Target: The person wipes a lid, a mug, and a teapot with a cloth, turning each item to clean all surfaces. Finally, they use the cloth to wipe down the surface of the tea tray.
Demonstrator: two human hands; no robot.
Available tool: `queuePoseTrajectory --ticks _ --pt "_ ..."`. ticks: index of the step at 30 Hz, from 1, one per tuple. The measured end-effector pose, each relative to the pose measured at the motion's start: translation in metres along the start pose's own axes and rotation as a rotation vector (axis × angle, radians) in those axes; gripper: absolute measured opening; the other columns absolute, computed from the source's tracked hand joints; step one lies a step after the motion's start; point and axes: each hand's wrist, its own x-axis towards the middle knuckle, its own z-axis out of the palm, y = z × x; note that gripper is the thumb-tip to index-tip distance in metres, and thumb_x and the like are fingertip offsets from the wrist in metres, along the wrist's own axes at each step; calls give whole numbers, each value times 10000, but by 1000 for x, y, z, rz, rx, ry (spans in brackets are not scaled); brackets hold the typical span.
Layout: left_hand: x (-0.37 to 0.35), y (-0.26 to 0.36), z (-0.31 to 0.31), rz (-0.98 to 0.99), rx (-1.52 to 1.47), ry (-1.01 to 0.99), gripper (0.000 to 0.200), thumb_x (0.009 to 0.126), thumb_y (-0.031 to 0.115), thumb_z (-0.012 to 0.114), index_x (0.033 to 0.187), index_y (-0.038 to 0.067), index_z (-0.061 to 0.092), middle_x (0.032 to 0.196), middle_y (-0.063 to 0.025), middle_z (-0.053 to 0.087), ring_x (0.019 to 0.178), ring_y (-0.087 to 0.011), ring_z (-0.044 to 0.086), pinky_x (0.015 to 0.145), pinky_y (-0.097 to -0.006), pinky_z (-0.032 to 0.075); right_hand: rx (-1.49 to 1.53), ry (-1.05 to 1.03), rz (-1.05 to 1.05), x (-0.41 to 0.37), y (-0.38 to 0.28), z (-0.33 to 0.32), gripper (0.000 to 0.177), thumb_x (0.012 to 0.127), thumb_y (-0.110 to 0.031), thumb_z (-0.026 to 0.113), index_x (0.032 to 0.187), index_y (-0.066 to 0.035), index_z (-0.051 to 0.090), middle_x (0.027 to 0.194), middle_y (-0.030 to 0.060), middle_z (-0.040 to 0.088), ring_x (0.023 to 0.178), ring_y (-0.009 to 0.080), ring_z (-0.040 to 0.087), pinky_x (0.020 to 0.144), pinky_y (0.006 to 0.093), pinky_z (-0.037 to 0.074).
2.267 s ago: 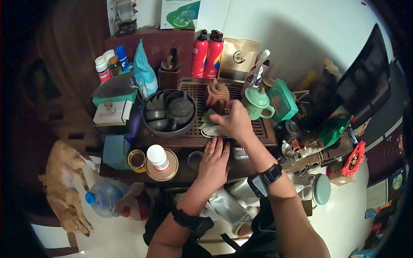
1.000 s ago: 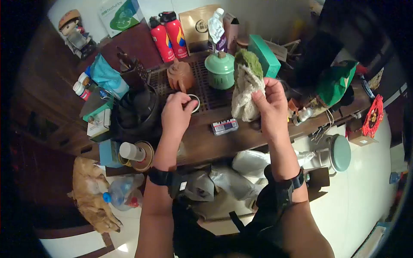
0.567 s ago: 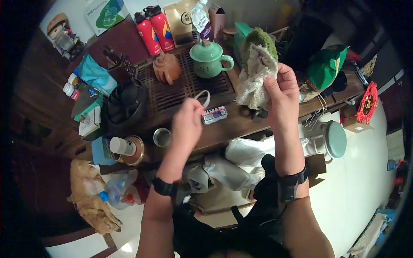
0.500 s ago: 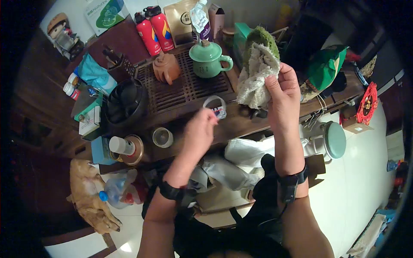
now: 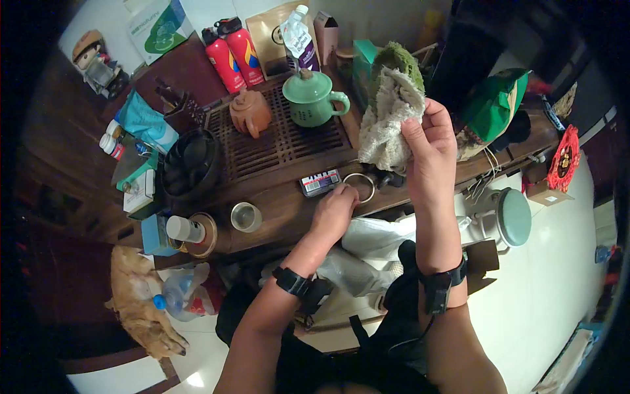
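Observation:
My right hand (image 5: pixel 430 141) is raised over the table's right part, its thumb and fingers closed on a bunched cloth (image 5: pixel 387 125), off-white in front with fuzzy green behind. Low over the table's front edge, my left hand (image 5: pixel 333 211) has its fingers pressed at the left side of a thin pale ring (image 5: pixel 371 191); what the ring belongs to I cannot make out. Just left of the ring lies a small dark, printed box (image 5: pixel 320 183). Behind it stands a green lidded mug (image 5: pixel 312 105) on a slatted tea tray (image 5: pixel 269 154).
A glass cup (image 5: pixel 246 217) and a white bottle (image 5: pixel 185 229) stand along the front left. Further back are a clay figure (image 5: pixel 250 113), a black bowl (image 5: pixel 190 161) and two red canisters (image 5: pixel 236 56). Below, a dog (image 5: pixel 141 302) lies on the floor; a stool (image 5: pixel 512 217) stands right.
My left hand has moved right and a little down, taking the pale ring away from over the small box. My right hand stays nearly still with the cloth. The view has shifted slightly.

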Motion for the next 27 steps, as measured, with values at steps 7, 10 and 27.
queuePoseTrajectory --ticks 7,10,27 --pt "-1 10 -54 -92 -145 480 229 828 109 664 986 37 514 933 -139 510 675 -270 557 627 -356 471 7 19 -1 0 2 2 245 865 -24 626 1074 -45 499 994 46 596 892 101 559 806 238 466" --pt "24 -23 -86 -181 -223 788 409 843 157 673 1153 17 445 1025 -129 466 612 -176 516 618 -319 448 7 17 22 -1 1 4 242 867 -22 621 1075 -45 499 995 46 596 894 103 558 808 240 465" --pt "82 -97 -128 -510 -796 656 276 987 277 446 965 14 525 862 -54 589 680 -132 572 549 -255 479 17 -35 55 -2 8 6 261 863 -22 631 1083 -56 495 1018 44 591 910 108 553 840 250 454"
